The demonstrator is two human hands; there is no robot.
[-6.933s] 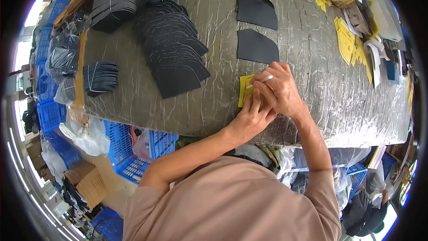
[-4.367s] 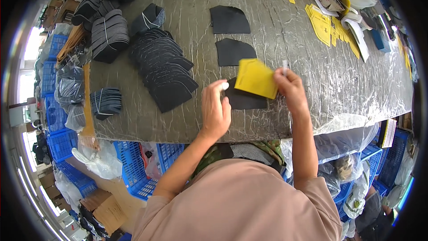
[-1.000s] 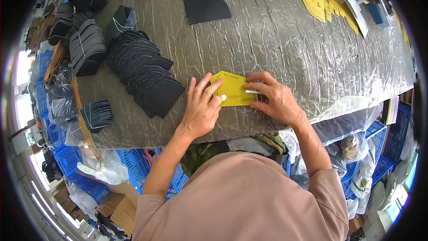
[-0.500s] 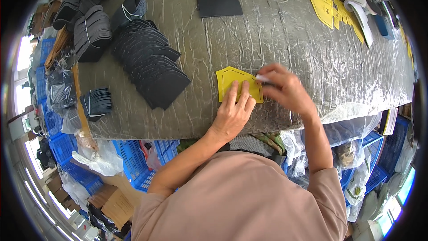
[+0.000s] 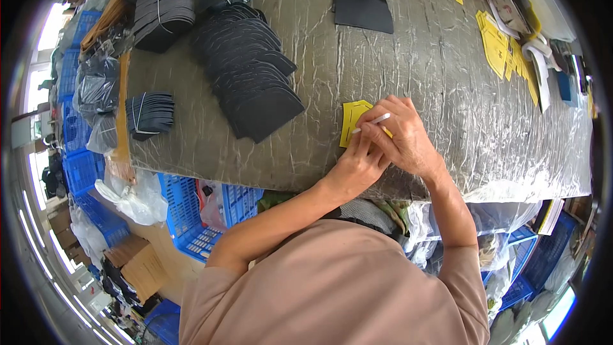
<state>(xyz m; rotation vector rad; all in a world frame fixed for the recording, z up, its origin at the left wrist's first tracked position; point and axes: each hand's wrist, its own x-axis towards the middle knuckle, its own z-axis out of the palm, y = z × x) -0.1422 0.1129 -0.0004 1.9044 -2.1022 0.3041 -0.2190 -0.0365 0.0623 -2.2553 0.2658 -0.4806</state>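
Observation:
A yellow pattern template (image 5: pixel 350 119) with dashed slots lies flat on the table in front of me. My left hand (image 5: pixel 359 169) rests on its near edge with fingers stretched forward, partly hidden under the other hand. My right hand (image 5: pixel 407 137) is closed around a slim white pen (image 5: pixel 380 118), held slanted over the template. The pen's tip is close to the template's surface; whether it touches, I cannot tell. Most of the template's right side is covered by my hands.
Fanned dark grey cut pieces (image 5: pixel 262 99) lie at left, near tied bundles (image 5: pixel 165 9) and a small tied stack (image 5: pixel 151 115). One dark piece (image 5: pixel 364 7) lies farther off. More yellow templates (image 5: pixel 495 45) are at far right. Blue crates (image 5: pixel 185 207) stand below the table edge.
My right hand has moved in from the template's right side to over it, the white pen now showing clearly. The view has shifted, so the table's things appear farther right.

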